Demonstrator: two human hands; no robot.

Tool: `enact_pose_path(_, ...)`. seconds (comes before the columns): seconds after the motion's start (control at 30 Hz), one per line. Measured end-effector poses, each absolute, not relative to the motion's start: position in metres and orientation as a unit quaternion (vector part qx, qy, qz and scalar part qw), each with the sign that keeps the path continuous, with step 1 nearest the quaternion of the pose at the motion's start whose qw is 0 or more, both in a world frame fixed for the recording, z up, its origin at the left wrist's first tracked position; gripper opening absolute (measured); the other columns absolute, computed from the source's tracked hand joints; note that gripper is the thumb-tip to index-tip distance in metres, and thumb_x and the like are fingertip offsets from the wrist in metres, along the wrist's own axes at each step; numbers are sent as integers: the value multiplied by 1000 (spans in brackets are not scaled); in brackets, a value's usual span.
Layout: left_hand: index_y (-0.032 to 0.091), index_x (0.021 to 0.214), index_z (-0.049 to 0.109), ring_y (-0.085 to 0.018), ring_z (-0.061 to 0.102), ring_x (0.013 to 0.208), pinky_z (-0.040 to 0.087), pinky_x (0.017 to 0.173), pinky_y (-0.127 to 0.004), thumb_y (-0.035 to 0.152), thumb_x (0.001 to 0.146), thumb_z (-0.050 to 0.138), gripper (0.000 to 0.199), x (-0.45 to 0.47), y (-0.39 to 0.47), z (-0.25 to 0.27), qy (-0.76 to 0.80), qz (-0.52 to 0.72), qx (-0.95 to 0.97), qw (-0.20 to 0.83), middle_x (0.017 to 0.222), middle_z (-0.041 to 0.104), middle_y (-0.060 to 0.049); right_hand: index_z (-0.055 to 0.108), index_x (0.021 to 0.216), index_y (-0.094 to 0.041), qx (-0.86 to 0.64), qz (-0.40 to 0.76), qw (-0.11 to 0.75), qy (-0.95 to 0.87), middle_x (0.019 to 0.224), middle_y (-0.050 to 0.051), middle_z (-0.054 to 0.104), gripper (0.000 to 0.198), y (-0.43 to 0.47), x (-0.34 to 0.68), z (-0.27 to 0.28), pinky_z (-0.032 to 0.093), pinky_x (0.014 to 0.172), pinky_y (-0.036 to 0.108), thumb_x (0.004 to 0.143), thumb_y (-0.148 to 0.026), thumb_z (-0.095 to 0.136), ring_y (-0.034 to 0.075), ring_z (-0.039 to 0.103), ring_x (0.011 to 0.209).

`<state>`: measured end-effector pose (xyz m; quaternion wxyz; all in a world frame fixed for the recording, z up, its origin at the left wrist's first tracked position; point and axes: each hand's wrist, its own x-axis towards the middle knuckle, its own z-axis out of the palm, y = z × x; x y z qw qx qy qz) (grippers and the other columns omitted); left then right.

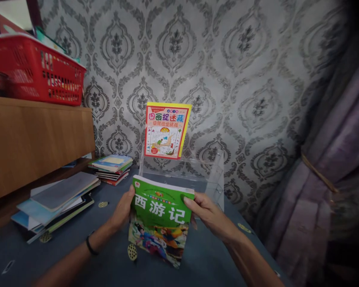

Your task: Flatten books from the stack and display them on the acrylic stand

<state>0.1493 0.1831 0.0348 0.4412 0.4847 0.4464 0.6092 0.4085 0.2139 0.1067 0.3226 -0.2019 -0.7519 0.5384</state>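
Observation:
A green book (160, 223) with large white Chinese characters and a colourful picture on its cover is held up, tilted, above the dark table. My left hand (123, 209) grips its left edge near the top. On the opposite edge, my right hand (205, 211) pinches the upper corner, thumb on the cover. Behind the book stands a clear plastic rack (217, 177), partly hidden by it. A red and yellow picture book (166, 133) leans upright in the rack's back part.
Two book stacks lie at the left: a loose, fanned pile (66, 191) in front and a neater stack (113, 163) by the wall. A red basket (54, 75) sits on a wooden cabinet (42, 139). At the right hangs a purple curtain (305, 207).

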Motion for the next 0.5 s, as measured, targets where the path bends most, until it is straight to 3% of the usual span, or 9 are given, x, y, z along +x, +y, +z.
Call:
enact_pose_path(0.13,16,98,76,-25,67,96,55,85,-35,82,83,54,71,118,183,63,423,476,610,472,97,76,-10,68,113,-20,-199,546,252,-774,94,5,66,46,223,419,109,58,63,26,89,-60,67,15,61,76)
enact_pose_path(0.23,17,95,77,-22,65,87,54,63,-26,79,83,56,67,100,176,83,444,413,668,431,97,75,-10,67,115,-21,-208,526,204,-799,100,7,64,48,230,426,105,59,64,27,91,-62,63,17,61,83)
enact_pose_path(0.33,19,102,76,-25,66,92,49,48,-21,79,83,56,66,99,170,92,455,374,665,459,100,74,-12,69,103,-19,-237,459,192,-834,92,6,62,49,233,431,104,50,53,22,92,-65,59,16,58,76)
enact_pose_path(0.43,17,107,73,-28,68,94,55,51,-23,81,80,57,71,113,169,89,449,399,610,517,100,73,-14,64,91,-18,-265,434,188,-841,76,2,60,51,231,430,104,41,46,21,92,-69,58,10,52,58)
enact_pose_path(0.5,15,105,71,-27,68,92,58,53,-26,83,77,58,74,123,169,83,457,438,572,521,96,72,-14,60,89,-18,-273,470,188,-818,68,-1,59,54,229,427,103,41,45,22,89,-73,58,10,53,52)
